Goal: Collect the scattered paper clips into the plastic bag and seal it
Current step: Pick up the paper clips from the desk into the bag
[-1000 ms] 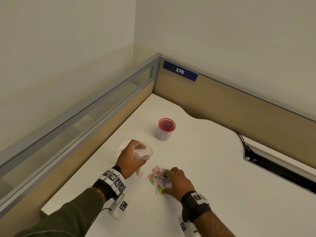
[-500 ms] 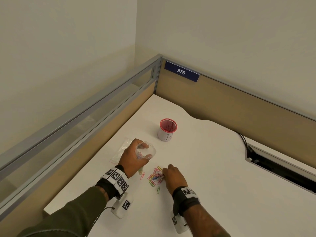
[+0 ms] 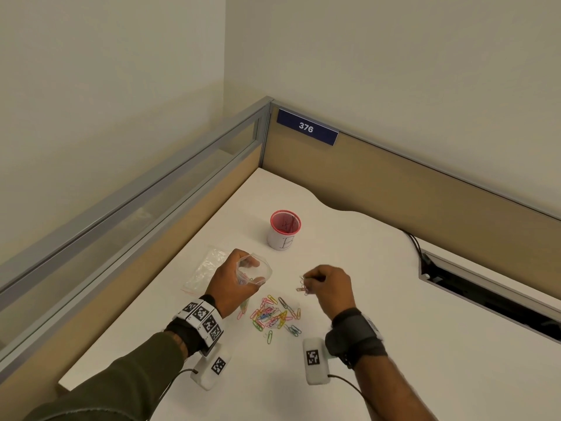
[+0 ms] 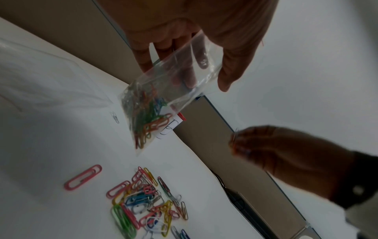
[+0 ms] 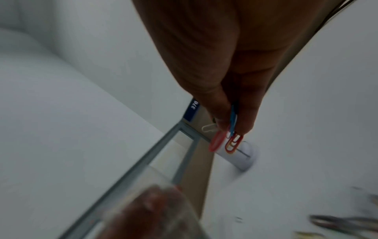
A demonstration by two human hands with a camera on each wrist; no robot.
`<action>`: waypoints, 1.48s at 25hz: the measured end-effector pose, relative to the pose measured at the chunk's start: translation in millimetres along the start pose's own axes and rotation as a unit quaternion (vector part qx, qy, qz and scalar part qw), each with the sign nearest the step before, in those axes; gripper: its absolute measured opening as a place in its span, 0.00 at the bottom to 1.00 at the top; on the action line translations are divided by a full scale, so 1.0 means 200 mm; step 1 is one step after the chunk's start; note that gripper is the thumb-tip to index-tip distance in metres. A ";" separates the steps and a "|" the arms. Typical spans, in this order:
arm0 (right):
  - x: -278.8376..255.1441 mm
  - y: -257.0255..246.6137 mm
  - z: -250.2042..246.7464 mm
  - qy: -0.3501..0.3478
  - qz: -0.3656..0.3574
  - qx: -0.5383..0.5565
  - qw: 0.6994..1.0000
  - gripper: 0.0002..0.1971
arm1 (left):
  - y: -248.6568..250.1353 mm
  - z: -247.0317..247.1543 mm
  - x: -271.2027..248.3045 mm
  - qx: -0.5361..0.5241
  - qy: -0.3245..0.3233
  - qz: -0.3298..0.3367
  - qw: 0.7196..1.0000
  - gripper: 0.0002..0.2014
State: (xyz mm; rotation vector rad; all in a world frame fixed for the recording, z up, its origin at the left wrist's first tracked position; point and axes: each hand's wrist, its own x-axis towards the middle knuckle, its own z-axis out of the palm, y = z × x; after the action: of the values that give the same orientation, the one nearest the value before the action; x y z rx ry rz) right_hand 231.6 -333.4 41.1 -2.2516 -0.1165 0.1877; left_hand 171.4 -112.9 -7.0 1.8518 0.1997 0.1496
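My left hand (image 3: 233, 284) holds a small clear plastic bag (image 3: 253, 270) (image 4: 163, 97) with its mouth held open above the desk; several coloured paper clips lie inside it. My right hand (image 3: 328, 287) is raised to the right of the bag and pinches a few paper clips (image 3: 303, 285) (image 5: 227, 139) between thumb and fingertips. A pile of coloured paper clips (image 3: 274, 317) (image 4: 147, 202) lies on the white desk (image 3: 379, 314) below and between my hands. One pink clip (image 4: 83, 177) lies apart at the pile's left.
A second clear bag (image 3: 206, 267) lies flat on the desk left of my left hand. A red-rimmed white cup (image 3: 284, 229) stands behind the hands. Partition walls (image 3: 394, 189) close the desk at the back and left. A cable slot (image 3: 485, 296) opens at the right.
My right hand has lifted off the pile with a few clips pinched and moved up and right, level with the bag. The left hand keeps the bag in about the same place.
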 end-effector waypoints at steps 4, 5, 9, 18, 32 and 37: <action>-0.02 -0.28 -0.03 0.015 -0.067 0.054 0.996 0.05 | 0.01 0.03 0.01 0.006 -0.006 -0.001 1.000 0.20; -0.03 -0.33 -0.01 0.016 -0.085 0.045 0.995 0.05 | 0.02 0.03 0.01 0.011 -0.008 0.000 1.000 0.21; -0.05 -0.44 0.11 0.002 -0.161 -0.039 0.986 0.06 | 0.00 0.03 0.02 0.009 -0.009 0.017 1.000 0.22; -0.07 -0.46 0.22 -0.073 -0.200 -0.210 0.954 0.09 | -0.01 0.06 0.04 0.043 0.000 0.005 0.999 0.24; 0.07 0.08 0.15 -0.069 -0.064 -0.211 0.973 0.13 | -0.01 -0.02 -0.01 -0.011 -0.002 0.016 1.000 0.21; 0.00 0.35 0.34 -0.168 -0.008 -0.368 0.914 0.13 | -0.02 -0.09 -0.01 -0.014 0.025 0.009 1.000 0.22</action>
State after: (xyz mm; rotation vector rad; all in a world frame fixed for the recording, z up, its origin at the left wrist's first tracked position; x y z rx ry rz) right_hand 221.3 -325.7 -56.7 -2.9457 -0.4523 0.6079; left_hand 165.8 -94.9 -6.5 1.8230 0.2136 0.2100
